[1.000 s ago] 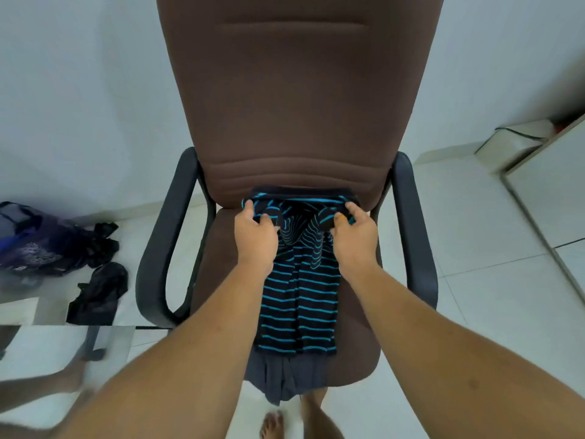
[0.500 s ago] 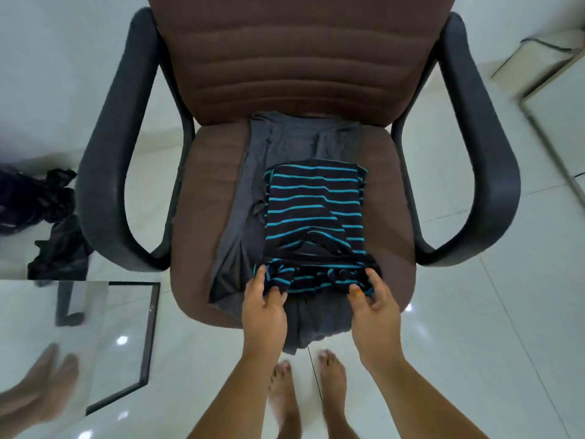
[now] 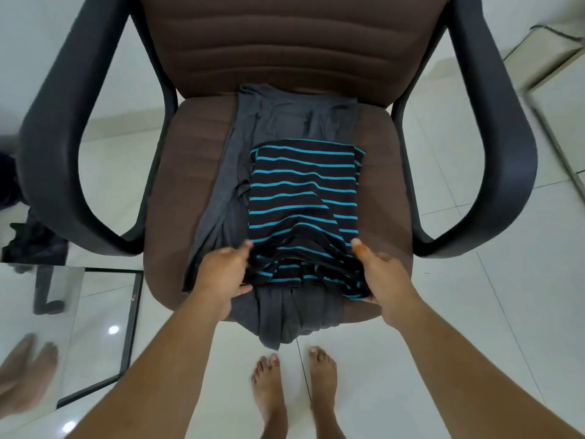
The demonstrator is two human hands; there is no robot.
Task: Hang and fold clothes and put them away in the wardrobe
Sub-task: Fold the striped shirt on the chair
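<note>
A black garment with turquoise stripes [image 3: 304,198] lies folded on the seat of a brown office chair [image 3: 196,160]. Under it a grey garment [image 3: 285,122] is spread along the seat, its near end hanging over the front edge. My left hand [image 3: 224,274] grips the striped garment's near left corner, thumb on top. My right hand [image 3: 383,274] grips its near right corner the same way. The near edge of the striped cloth is bunched between my hands.
The chair has black armrests [image 3: 57,147] on both sides. A mirror [image 3: 72,327] leans on the floor at left. Dark clothes [image 3: 34,242] lie on the white tiles behind it. A pale cabinet [image 3: 557,99] stands at the right. My bare feet [image 3: 291,391] are just before the chair.
My hands pulled the striped garment's far end toward me, folding it in half over itself. They now hold its near edge at the seat's front. The view tilted downward.
</note>
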